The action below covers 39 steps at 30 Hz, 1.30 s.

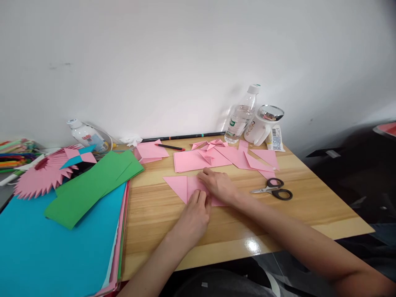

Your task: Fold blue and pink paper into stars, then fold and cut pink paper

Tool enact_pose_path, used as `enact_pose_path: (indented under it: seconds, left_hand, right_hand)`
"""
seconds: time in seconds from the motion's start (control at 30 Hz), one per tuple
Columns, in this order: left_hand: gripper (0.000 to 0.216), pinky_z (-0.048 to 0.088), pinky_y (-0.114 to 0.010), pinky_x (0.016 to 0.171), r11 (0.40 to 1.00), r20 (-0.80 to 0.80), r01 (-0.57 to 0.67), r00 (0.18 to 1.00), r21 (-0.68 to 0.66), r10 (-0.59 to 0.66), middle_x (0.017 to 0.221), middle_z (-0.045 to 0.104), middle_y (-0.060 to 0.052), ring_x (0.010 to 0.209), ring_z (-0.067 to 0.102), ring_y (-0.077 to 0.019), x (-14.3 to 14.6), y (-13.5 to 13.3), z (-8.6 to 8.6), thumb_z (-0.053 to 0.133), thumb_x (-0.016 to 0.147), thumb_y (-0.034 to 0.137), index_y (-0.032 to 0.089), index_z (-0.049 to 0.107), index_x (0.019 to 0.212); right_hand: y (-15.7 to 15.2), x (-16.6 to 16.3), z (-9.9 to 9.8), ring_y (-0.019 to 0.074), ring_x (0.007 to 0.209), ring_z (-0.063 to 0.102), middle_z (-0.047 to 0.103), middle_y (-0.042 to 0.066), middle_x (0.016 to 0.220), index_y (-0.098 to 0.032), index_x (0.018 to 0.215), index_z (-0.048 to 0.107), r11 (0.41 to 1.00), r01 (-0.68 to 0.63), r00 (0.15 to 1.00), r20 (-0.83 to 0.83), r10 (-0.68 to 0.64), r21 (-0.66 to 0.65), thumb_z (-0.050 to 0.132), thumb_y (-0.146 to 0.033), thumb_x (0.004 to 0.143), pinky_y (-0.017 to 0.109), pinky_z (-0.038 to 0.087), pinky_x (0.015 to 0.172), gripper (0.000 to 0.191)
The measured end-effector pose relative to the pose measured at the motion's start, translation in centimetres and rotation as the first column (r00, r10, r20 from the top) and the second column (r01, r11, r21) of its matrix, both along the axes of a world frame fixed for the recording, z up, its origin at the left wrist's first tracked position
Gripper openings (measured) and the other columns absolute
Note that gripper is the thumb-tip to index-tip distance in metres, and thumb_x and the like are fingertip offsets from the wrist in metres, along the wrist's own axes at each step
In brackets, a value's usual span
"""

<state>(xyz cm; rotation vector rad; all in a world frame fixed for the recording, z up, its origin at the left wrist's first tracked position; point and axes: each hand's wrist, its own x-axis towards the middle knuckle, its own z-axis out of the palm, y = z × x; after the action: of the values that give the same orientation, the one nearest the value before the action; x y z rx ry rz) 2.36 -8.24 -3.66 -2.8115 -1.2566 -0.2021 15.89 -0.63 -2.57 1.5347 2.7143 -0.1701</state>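
A pink sheet of paper [178, 186] lies flat on the wooden table, its left end folded into a triangle with a straight crease beside it. My left hand [196, 206] is closed at the paper's lower edge, fingers curled and pressed together on it. Just above and to the right, my right hand [218, 185] has its bent fingers down on the same paper, close to the left fingertips. Both hands hide the middle of the paper, so the fold under them cannot be made out. Scissors [272, 189] with black handles lie right of my right hand, apart from it.
Behind the hands are a pink paper stack [198, 160], folded pink pieces [213, 144], pink offcuts [247, 159] and a pencil [170, 147]. A water bottle [241, 119] and white mug [258, 130] stand at the back. Green strips [93, 187] lie on blue sheets [62, 251] at left.
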Motion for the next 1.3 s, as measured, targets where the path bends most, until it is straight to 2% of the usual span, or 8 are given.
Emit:
enact_pose_path:
  seconds: [0.2, 0.4, 0.6, 0.7, 0.8, 0.93, 1.13, 1.3]
  left_hand:
    - [0.032, 0.043, -0.033, 0.071, 1.000, 0.027, -0.011, 1.000, 0.023, 0.011, 0.087, 0.051, -0.011, 0.084, 0.046, -0.0226, 0.0, 0.0, 0.0, 0.035, 0.079, -0.001, 0.006, 0.054, 0.104]
    - [0.040, 0.046, -0.034, 0.074, 1.000, 0.077, -0.020, 0.997, -0.001, 0.020, 0.092, 0.052, -0.012, 0.088, 0.048, -0.0231, -0.2, -0.2, 0.1, 0.032, 0.079, -0.002, 0.006, 0.049, 0.115]
    - [0.047, 0.045, -0.041, 0.084, 0.997, 0.124, -0.069, 0.990, -0.042, 0.074, 0.115, 0.048, -0.018, 0.104, 0.046, -0.0254, -0.2, -0.3, 0.2, 0.028, 0.079, -0.002, 0.009, 0.046, 0.121]
    - [0.048, 0.044, -0.042, 0.086, 0.995, 0.058, -0.086, 0.994, -0.058, 0.089, 0.112, 0.050, -0.019, 0.103, 0.046, -0.0260, 0.0, -0.4, 0.4, 0.031, 0.078, -0.002, 0.006, 0.044, 0.124]
    - [0.046, 0.043, -0.041, 0.088, 0.996, -0.014, -0.082, 0.997, -0.047, 0.081, 0.108, 0.052, -0.018, 0.102, 0.046, -0.0257, 0.2, -0.6, 0.6, 0.034, 0.079, -0.001, 0.004, 0.045, 0.123]
    - [0.046, 0.043, -0.040, 0.090, 0.996, -0.014, -0.081, 0.997, -0.038, 0.080, 0.108, 0.052, -0.016, 0.104, 0.045, -0.0243, 0.3, -0.6, 0.6, 0.034, 0.080, -0.001, 0.006, 0.044, 0.125]
    - [0.045, 0.043, -0.041, 0.090, 0.991, 0.033, -0.100, 0.994, -0.084, 0.103, 0.112, 0.051, -0.017, 0.108, 0.045, -0.0241, 0.2, -0.6, 0.7, 0.031, 0.081, -0.001, 0.008, 0.044, 0.123]
    - [0.037, 0.039, -0.039, 0.096, 0.987, 0.084, -0.118, 0.988, -0.106, 0.127, 0.130, 0.043, -0.016, 0.118, 0.040, -0.0236, -0.1, 0.1, 0.3, 0.029, 0.085, 0.004, 0.011, 0.048, 0.117]
  right_hand:
    - [1.0, -0.9, 0.0, 0.0149, 0.065, 0.058, 0.059, 0.003, 0.093, -0.023, 0.096, 0.055, 0.998, 0.063, 0.997, -0.034, -0.063, -0.013, 0.032, -0.031, 0.095, 0.024, 0.021, 0.049, 0.024]
    - [1.4, -1.2, -0.5, 0.0157, 0.070, 0.060, 0.061, 0.005, 0.093, -0.021, 0.099, 0.054, 0.992, 0.123, 0.987, -0.096, -0.125, -0.027, 0.033, -0.031, 0.095, 0.024, 0.029, 0.054, 0.023]
    - [0.7, 0.2, -0.8, 0.0117, 0.078, 0.060, 0.061, 0.003, 0.095, -0.017, 0.097, 0.053, 0.989, 0.126, 0.966, -0.218, -0.140, -0.077, 0.039, -0.024, 0.093, 0.022, 0.036, 0.063, 0.016]
    - [0.1, 0.6, -0.6, 0.0115, 0.079, 0.060, 0.060, 0.004, 0.098, -0.017, 0.093, 0.056, 0.987, 0.131, 0.960, -0.236, -0.151, -0.098, 0.047, -0.024, 0.090, 0.021, 0.037, 0.065, 0.012]
    - [0.1, 0.2, -0.5, 0.0160, 0.079, 0.061, 0.061, 0.007, 0.098, -0.015, 0.092, 0.057, 0.973, 0.210, 0.949, -0.218, -0.227, -0.098, 0.047, -0.028, 0.089, 0.025, 0.038, 0.065, 0.017]
    - [0.5, -0.4, -0.4, 0.0199, 0.081, 0.061, 0.063, 0.009, 0.093, -0.015, 0.092, 0.057, 0.955, 0.280, 0.937, -0.189, -0.293, -0.096, 0.046, -0.031, 0.090, 0.028, 0.038, 0.065, 0.020]
    - [-0.6, 0.5, -0.1, 0.0162, 0.079, 0.061, 0.060, 0.006, 0.100, -0.018, 0.095, 0.055, 0.970, 0.233, 0.954, -0.174, -0.242, -0.071, 0.045, -0.033, 0.091, 0.025, 0.037, 0.062, 0.019]
    - [-2.2, 1.4, -0.1, 0.0200, 0.084, 0.059, 0.058, 0.009, 0.098, -0.017, 0.096, 0.055, 0.975, 0.217, 0.967, -0.130, -0.220, -0.034, 0.042, -0.033, 0.093, 0.026, 0.038, 0.060, 0.021]
